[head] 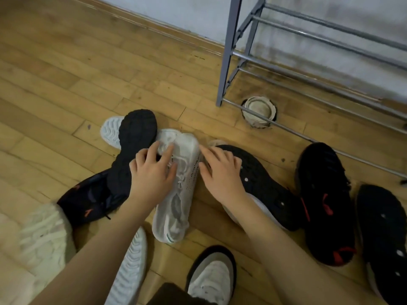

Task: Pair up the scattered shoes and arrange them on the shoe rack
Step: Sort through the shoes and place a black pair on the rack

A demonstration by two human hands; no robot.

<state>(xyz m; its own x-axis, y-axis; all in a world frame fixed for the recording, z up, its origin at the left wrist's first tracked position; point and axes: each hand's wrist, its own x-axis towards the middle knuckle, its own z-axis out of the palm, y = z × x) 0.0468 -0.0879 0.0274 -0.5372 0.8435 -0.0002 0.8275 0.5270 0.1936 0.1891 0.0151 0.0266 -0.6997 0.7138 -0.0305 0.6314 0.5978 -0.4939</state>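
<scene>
A white sneaker (176,199) lies on the wooden floor in the middle of the view. My left hand (152,172) rests on its laces with fingers spread. My right hand (220,170) lies just right of it, fingers straight, touching its side and covering part of a black white-soled sneaker (266,186). A black shoe lies sole up (134,139) to the left, over a dark sneaker with red marks (88,199). More black shoes with red (326,205) and white dots (383,234) lie on the right. The metal shoe rack (229,51) stands at the upper right, with no shoes on its bars.
White soles lie at the upper left (110,130) and bottom centre (130,269). A cream knit shoe (44,238) is at the left, a worn white shoe (211,280) at the bottom. A round floor fitting (258,111) sits under the rack. The wall runs behind.
</scene>
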